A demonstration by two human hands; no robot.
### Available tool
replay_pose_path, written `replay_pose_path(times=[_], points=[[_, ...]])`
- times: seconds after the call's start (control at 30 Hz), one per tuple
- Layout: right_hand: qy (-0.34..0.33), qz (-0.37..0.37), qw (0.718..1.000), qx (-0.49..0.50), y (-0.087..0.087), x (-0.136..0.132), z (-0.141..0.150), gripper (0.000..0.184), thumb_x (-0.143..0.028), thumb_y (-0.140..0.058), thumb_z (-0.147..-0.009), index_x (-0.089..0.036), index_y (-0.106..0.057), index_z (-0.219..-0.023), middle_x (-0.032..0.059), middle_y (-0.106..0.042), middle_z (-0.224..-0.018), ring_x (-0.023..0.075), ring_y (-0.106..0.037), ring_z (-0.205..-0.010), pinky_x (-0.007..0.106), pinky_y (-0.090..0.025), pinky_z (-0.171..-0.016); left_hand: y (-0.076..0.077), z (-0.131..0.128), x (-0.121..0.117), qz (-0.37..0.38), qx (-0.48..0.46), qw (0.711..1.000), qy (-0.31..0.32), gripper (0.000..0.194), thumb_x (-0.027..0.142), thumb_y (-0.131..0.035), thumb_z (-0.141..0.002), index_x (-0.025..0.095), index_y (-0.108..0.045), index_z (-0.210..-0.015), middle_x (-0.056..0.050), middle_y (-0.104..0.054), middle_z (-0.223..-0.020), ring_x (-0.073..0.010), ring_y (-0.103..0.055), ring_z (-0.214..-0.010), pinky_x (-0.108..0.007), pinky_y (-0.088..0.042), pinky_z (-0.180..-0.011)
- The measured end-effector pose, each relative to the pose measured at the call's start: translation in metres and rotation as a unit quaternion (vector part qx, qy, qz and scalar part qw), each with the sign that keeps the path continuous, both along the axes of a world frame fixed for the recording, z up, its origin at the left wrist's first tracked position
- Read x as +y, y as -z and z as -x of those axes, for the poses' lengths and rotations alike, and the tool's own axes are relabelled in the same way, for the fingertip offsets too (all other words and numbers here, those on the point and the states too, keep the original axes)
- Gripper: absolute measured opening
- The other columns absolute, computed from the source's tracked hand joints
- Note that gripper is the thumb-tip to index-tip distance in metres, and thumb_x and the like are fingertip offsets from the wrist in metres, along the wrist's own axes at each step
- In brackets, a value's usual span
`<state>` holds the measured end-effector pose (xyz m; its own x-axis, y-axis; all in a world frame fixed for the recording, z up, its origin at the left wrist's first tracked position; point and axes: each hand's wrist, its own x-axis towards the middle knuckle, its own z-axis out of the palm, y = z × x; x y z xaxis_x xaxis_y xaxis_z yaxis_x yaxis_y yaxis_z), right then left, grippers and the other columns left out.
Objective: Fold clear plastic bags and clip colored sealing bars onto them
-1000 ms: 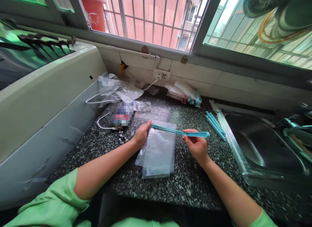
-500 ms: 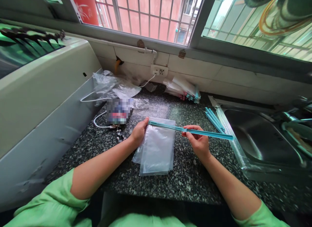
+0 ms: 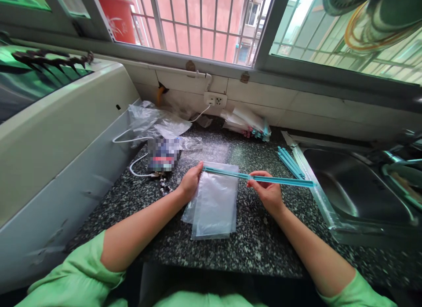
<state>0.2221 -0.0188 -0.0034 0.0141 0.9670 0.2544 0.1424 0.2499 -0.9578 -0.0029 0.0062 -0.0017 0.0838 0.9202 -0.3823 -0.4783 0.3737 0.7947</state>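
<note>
A long light-blue bag sealing clip (image 3: 280, 180) is unfolded in a nearly straight line, with a joint close to its middle. Its left half lies across the top edge of a clear plastic bag (image 3: 214, 206), which rests on the counter over another clear bag. My left hand (image 3: 191, 181) is closed on the clip's left end at the bag's top left corner. With fingers and thumb, my right hand (image 3: 267, 192) pinches the clip by the joint. The clip's right half sticks out past this hand toward the sink.
Several more blue clips (image 3: 290, 162) lie beside the sink (image 3: 349, 184). Bundled bags with clips (image 3: 247, 122) sit against the wall. Crumpled plastic (image 3: 148, 118), a blurred-out object (image 3: 164, 155) and a white cable (image 3: 132, 166) are at the left. A white appliance (image 3: 72, 122) borders the counter.
The camera view has shifted slightly. The clip's outer right end has tipped up a little; both hands keep nearly the same hold.
</note>
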Motion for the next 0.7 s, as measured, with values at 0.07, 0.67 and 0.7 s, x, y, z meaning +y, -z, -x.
replay_pose_path(times=[0.07, 0.67, 0.7], points=[[0.002, 0.003, 1.000, -0.016, 0.000, 0.001, 0.000, 0.024, -0.037, -0.070, -0.067, -0.021, -0.058, -0.081, -0.0016, -0.063, -0.066, 0.0133, -0.062, -0.056, 0.027, -0.054, -0.056, -0.002, 0.000, -0.001, -0.005, -0.007, 1.000, 0.007, 0.032, 0.048, -0.065, -0.063, 0.016, -0.061, -0.062, 0.000, -0.060, -0.053, -0.0147, -0.055, -0.050, -0.026, -0.044, -0.053], [0.142, -0.019, 0.988, 0.060, -0.001, 0.019, -0.014, 0.026, -0.034, -0.071, -0.064, -0.019, -0.054, -0.078, -0.0037, -0.061, -0.058, 0.0143, -0.063, -0.054, 0.031, -0.055, -0.060, -0.011, -0.001, -0.012, -0.072, -0.019, 0.990, 0.122, 0.033, 0.015, -0.069, -0.049, 0.017, -0.063, -0.082, 0.001, -0.065, -0.072, -0.0126, -0.057, -0.064, -0.023, -0.044, -0.064], [0.142, -0.017, 0.987, 0.066, -0.001, 0.020, -0.014, 0.026, -0.034, -0.071, -0.063, -0.019, -0.055, -0.078, -0.0038, -0.061, -0.058, 0.0142, -0.062, -0.054, 0.031, -0.055, -0.059, -0.012, 0.001, -0.011, -0.075, -0.028, 0.989, 0.128, 0.032, 0.015, -0.068, -0.049, 0.016, -0.062, -0.080, 0.001, -0.065, -0.071, -0.0120, -0.057, -0.063, -0.023, -0.044, -0.063]])
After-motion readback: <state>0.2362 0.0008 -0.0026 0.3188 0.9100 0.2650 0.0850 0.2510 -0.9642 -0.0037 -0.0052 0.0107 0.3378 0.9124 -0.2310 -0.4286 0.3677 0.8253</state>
